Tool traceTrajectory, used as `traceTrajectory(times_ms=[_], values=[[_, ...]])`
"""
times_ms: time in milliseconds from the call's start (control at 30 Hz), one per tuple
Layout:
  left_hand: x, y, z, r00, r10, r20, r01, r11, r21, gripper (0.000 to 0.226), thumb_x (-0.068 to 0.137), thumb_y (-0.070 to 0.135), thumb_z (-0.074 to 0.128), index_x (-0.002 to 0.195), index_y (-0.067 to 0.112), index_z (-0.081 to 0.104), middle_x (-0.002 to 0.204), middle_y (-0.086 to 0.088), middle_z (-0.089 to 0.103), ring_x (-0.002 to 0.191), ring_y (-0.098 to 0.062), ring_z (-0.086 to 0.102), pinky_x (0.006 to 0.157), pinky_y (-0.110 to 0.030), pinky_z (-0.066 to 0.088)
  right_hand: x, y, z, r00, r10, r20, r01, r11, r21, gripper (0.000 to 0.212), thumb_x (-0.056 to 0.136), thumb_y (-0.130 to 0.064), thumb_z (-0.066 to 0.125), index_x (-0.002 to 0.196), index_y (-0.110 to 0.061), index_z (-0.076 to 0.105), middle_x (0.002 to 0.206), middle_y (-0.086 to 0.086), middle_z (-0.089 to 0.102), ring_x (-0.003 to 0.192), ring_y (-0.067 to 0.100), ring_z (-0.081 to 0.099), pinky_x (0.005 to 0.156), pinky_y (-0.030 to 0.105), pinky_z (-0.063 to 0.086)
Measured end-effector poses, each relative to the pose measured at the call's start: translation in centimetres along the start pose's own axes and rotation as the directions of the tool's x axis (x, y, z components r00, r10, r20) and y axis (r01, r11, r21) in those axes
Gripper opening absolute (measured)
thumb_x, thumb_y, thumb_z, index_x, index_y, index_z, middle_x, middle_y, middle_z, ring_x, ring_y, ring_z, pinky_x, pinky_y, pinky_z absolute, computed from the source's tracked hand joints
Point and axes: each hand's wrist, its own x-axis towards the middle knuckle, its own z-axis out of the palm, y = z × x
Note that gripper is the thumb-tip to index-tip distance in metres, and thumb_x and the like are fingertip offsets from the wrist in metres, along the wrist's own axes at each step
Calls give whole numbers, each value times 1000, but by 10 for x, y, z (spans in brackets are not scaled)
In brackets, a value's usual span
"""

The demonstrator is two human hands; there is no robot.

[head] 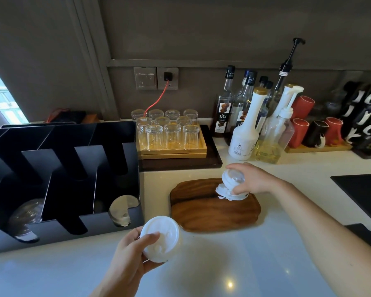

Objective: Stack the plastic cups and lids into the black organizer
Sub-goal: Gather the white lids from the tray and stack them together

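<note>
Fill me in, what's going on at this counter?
A person is sorting white lids. Their left hand holds a lid stack near the black organizer, while the right hand grips a second bunch of lids over the wooden board. Stored lids already sit in the organizer's rightmost front slot.

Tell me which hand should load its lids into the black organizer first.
Left, likely. The left hand grips a white lid stack just beside the black organizer, near the stored lids in its end slot. The right hand grips other lids over the wooden board, farther away.
</note>
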Motion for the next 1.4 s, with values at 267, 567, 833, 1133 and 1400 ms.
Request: traceTrajectory(times_ms=[267,567,833,1133,1400], values=[[2,-7,-10,1000,-1,-29,1,1000,2,26,88,5,68,114,3,66,117,-28,66,106,-49,65,82,-60,61,2,-10,28,994,-29,103,38,996,-84,92,63,-34,83,144,-43,41,131,-6,41,122,20,45,97,34,47],[7,-9,-14,1000,14,-7,-14,999,-30,31,87,7,69,117,3,66,120,-28,66,105,-47,67,76,-54,62,5,-9,45,991,-60,118,83,977,-198,97,62,-36,83,147,-41,36,135,-4,42,124,23,40,99,38,44],[9,-11,-10,1000,14,25,-13,999,-37,35,84,9,73,118,3,66,120,-27,67,105,-46,67,80,-54,62,-1,-5,52,994,-96,53,106,962,-250,92,66,-42,81,146,-36,37,131,3,47,119,26,42,98,38,42],[8,-3,-4,1000,22,17,-23,999,30,34,87,10,72,120,7,63,119,-22,66,106,-40,67,73,-46,63,-53,-74,45,947,-310,-80,313,949,29,91,57,-46,84,138,-50,42,122,-19,46,114,7,46,96,28,43],[7,8,5,987,48,156,-56,997,48,45,82,14,71,122,-1,62,116,-28,72,102,-42,72,85,-54,61,-90,-141,73,849,-526,50,524,850,55,93,63,-42,81,143,-48,34,130,-18,41,120,7,38,100,30,42]])
